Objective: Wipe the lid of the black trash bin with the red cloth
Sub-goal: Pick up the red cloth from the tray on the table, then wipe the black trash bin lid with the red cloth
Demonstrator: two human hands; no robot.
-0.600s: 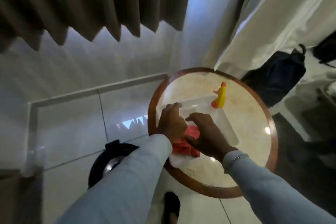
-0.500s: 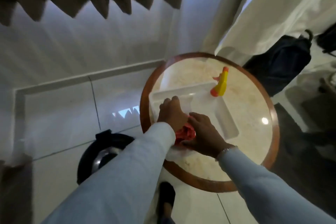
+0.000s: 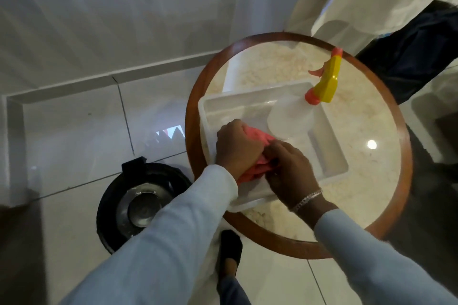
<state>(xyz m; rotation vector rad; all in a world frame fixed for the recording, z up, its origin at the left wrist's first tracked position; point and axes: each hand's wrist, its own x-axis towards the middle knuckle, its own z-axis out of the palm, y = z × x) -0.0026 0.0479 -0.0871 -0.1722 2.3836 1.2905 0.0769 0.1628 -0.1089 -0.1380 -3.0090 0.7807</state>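
The red cloth (image 3: 257, 137) is bunched up over the near part of a white plastic tray (image 3: 332, 153) on the round table. My left hand (image 3: 236, 147) grips its left side and my right hand (image 3: 288, 168) grips its right side, so most of the cloth is hidden between them. The black trash bin (image 3: 109, 205) stands on the floor to the left of the table, below my left forearm. Its lid has a shiny metal centre (image 3: 142, 208), partly covered by my sleeve.
A spray bottle with a yellow and orange head (image 3: 324, 86) stands in the tray's far right corner. The round table (image 3: 386, 205) has a marble top and a wooden rim. A dark bag (image 3: 406, 57) and white curtains are behind it. My foot (image 3: 230, 252) is on the tiled floor.
Both hands have gathered the flat cloth into a bunch and closed on it. My head has come closer and tilted down, so the table and bin look larger.
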